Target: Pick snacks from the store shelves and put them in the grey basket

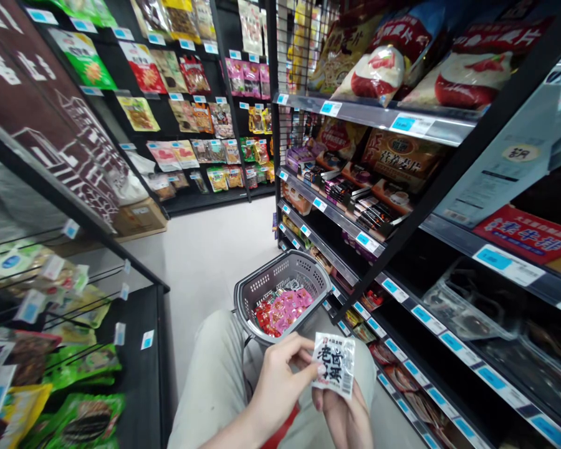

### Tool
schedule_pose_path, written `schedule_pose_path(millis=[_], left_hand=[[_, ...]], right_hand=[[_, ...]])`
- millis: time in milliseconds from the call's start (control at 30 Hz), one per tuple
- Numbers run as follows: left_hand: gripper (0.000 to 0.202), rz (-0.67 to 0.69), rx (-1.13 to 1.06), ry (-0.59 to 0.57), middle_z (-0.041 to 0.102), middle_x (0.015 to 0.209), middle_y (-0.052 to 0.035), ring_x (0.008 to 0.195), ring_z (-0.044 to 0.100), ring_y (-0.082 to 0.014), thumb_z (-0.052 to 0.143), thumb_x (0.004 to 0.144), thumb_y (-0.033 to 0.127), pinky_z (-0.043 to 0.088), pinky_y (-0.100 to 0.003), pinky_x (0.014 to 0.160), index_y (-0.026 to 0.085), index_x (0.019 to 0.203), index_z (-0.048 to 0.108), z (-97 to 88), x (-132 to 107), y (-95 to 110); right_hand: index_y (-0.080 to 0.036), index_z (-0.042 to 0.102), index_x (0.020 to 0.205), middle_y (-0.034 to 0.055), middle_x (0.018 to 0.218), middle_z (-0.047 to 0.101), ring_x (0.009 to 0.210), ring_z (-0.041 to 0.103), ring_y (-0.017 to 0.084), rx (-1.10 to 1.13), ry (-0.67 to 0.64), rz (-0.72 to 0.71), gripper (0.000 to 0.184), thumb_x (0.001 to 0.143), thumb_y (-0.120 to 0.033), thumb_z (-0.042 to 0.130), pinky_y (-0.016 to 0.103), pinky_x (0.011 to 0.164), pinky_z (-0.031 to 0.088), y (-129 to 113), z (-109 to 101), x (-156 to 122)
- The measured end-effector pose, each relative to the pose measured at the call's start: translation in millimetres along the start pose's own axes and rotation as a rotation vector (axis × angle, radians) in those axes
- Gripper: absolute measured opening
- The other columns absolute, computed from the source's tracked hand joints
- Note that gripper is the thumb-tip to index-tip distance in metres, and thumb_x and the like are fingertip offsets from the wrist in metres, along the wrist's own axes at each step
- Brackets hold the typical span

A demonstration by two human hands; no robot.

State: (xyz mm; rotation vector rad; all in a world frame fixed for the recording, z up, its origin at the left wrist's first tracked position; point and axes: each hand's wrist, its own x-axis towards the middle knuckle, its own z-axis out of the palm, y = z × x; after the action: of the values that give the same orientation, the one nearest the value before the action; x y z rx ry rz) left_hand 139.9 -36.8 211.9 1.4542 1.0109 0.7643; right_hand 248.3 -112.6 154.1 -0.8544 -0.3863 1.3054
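Note:
A small white snack packet [334,363] with black lettering is held low in the middle of the view. My left hand [280,380] pinches its left edge with thumb and fingers. My right hand [343,415] supports it from beneath, fingers curled under it and partly hidden. Just beyond my hands stands a grey plastic shopping basket [266,287] on the floor, holding several small pink and red packets [283,310]. My knees in light trousers [210,380] show below.
Black shelving [378,118] with snack bags and blue price tags runs along the right. A hook rack of green and yellow packets [65,386] stands on the left. More snack shelves [191,118] close the aisle's far end; a cardboard box [138,218] sits on the pale floor [206,249].

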Motion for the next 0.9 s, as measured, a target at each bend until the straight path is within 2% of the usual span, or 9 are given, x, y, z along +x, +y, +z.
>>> schedule_pose_path(millis=[233, 333, 400, 500, 533, 633, 700, 800, 900], left_hand=[[0.011, -0.004, 0.008, 0.003, 0.058, 0.073, -0.0012, 0.066, 0.057, -0.0123, 0.062, 0.065, 0.014, 0.044, -0.021, 0.061, 0.016, 0.076, 0.064, -0.1, -0.9, 2.7], [0.011, -0.005, -0.011, -0.003, 0.058, 0.073, -0.0010, 0.068, 0.057, -0.0121, 0.060, 0.065, 0.015, 0.044, -0.021, 0.063, 0.016, 0.076, 0.062, 1.7, 5.6, -5.4], [0.012, -0.039, -0.079, -0.020, 0.058, 0.070, -0.0004, 0.067, 0.056, -0.0119, 0.059, 0.066, 0.016, 0.044, -0.022, 0.063, 0.015, 0.077, 0.060, 3.9, 15.0, -25.8], [0.020, -0.257, -0.250, -0.055, 0.055, 0.062, 0.0022, 0.058, 0.056, -0.0125, 0.064, 0.059, 0.022, 0.046, -0.025, 0.057, 0.014, 0.076, 0.056, 6.8, 30.2, -82.0], [0.025, -0.377, -0.308, -0.027, 0.054, 0.063, 0.0032, 0.057, 0.056, -0.0135, 0.066, 0.057, 0.025, 0.047, -0.027, 0.054, 0.014, 0.076, 0.055, 7.2, 34.0, -104.8], [0.025, -0.495, -0.273, 0.034, 0.048, 0.053, 0.0049, 0.048, 0.053, -0.0145, 0.069, 0.051, 0.020, 0.045, -0.029, 0.047, 0.013, 0.065, 0.050, 5.8, 44.0, -167.8], [0.022, -0.537, -0.231, 0.079, 0.042, 0.046, 0.0066, 0.042, 0.048, -0.0118, 0.068, 0.055, 0.016, 0.043, -0.027, 0.044, 0.012, 0.061, 0.047, 2.6, 56.2, -195.6], [0.013, -0.523, -0.182, 0.158, 0.044, 0.052, 0.0058, 0.045, 0.046, -0.0072, 0.059, 0.071, 0.019, 0.043, -0.023, 0.048, 0.011, 0.066, 0.049, -6.5, 92.3, -210.7], [0.019, -0.430, -0.155, 0.193, 0.054, 0.068, 0.0013, 0.057, 0.051, -0.0071, 0.050, 0.081, 0.029, 0.045, -0.022, 0.055, 0.010, 0.081, 0.053, -19.9, 137.9, -207.2]], right_hand=[[-0.017, 0.063, 0.082, 0.0053, 0.075, 0.060, 0.052, 0.046, 0.012, -0.001, 0.003, -0.005, 0.026, 0.070, -0.040, 0.060, 0.027, 0.051, 0.040, -3.7, 7.6, -0.7], [-0.017, 0.062, 0.084, 0.0053, 0.072, 0.060, 0.055, 0.049, 0.013, -0.029, 0.020, 0.010, 0.028, 0.071, -0.041, 0.058, 0.028, 0.053, 0.041, 0.8, 3.1, 5.4], [-0.016, 0.060, 0.089, 0.0054, 0.072, 0.061, 0.057, 0.051, 0.015, -0.137, 0.088, 0.030, 0.032, 0.072, -0.043, 0.055, 0.028, 0.053, 0.042, 8.1, -8.8, 13.2], [-0.016, 0.057, 0.096, 0.0077, 0.085, 0.063, 0.059, 0.054, 0.016, -0.566, 0.272, -0.002, 0.041, 0.070, -0.047, 0.055, 0.029, 0.054, 0.044, 25.9, -44.1, 23.6], [-0.016, 0.058, 0.096, 0.0090, 0.090, 0.062, 0.063, 0.056, 0.018, -0.764, 0.331, -0.050, 0.041, 0.069, -0.047, 0.054, 0.032, 0.058, 0.045, 33.3, -59.7, 24.7], [-0.016, 0.063, 0.092, 0.0142, 0.098, 0.060, 0.085, 0.054, 0.030, -1.355, 0.466, -0.264, 0.037, 0.070, -0.043, 0.052, 0.045, 0.075, 0.041, 57.7, -109.7, 18.8], [-0.015, 0.064, 0.094, 0.0169, 0.105, 0.057, 0.091, 0.049, 0.037, -1.660, 0.554, -0.349, 0.037, 0.071, -0.040, 0.049, 0.052, 0.072, 0.038, 73.7, -137.9, 10.5], [-0.017, 0.061, 0.102, 0.0145, 0.115, 0.054, 0.090, 0.046, 0.038, -1.863, 0.615, -0.443, 0.037, 0.075, -0.037, 0.044, 0.052, 0.068, 0.036, 92.0, -162.9, 1.6], [-0.019, 0.060, 0.103, 0.0134, 0.115, 0.053, 0.089, 0.046, 0.035, -1.884, 0.615, -0.522, 0.035, 0.076, -0.036, 0.046, 0.051, 0.071, 0.036, 102.5, -170.3, 0.0]])
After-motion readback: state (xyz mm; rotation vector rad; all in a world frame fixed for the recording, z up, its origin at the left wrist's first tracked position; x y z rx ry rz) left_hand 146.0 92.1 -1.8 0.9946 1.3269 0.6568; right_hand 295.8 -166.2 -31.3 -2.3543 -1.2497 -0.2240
